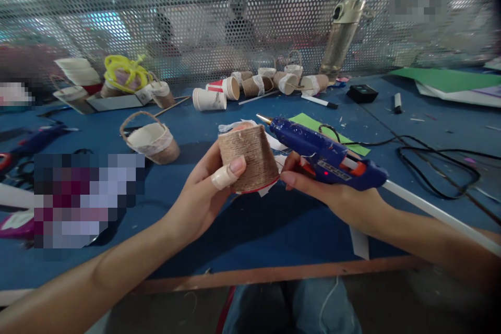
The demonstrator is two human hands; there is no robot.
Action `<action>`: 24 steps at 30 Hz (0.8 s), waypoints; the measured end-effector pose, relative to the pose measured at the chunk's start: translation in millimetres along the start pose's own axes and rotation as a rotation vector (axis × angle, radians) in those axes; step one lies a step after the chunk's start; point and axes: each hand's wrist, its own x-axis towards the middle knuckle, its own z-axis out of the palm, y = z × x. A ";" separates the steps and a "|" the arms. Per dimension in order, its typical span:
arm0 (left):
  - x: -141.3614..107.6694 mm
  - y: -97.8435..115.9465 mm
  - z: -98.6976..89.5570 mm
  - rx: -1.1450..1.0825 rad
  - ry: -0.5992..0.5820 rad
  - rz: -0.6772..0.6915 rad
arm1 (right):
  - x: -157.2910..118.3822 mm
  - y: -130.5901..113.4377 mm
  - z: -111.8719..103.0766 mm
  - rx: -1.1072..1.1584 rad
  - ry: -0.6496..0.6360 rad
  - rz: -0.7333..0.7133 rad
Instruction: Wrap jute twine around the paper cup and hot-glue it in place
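My left hand [207,177] is closed around a paper cup [250,159] wrapped in brown twine, the thumb pressed on its side. A wrap resembling a bandage covers that thumb, and a red line shows along the cup's lower edge. My right hand [332,195] grips a blue hot glue gun [313,148], whose handle is mostly hidden. Its metal nozzle points up and left, above the cup's right side and apart from it. The right thumb and fingertips are close to the cup's lower right edge; whether they pinch twine there, I cannot tell. A white glue stick [438,214] extends from the gun's back.
A small twine basket [154,143] stands at left. Farther back are plain paper cups [209,99], several twine-wrapped cups [256,85] and a water bottle [340,39]. Black cable [415,156] loops at right. Green paper [332,133] lies behind the gun; another blue glue gun [37,141] is far left.
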 end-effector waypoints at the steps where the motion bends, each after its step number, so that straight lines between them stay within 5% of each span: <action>1: -0.2 -0.3 -0.8 0.004 -0.003 0.004 | 0.4 0.2 -0.5 -0.001 -0.002 0.004; 15: 1.7 3.4 -2.5 -0.007 -0.094 -0.060 | -3.5 8.7 -4.1 -0.005 0.025 0.033; 24: -0.1 2.1 0.1 0.043 0.004 -0.077 | -5.3 15.3 -2.9 0.009 0.026 -0.096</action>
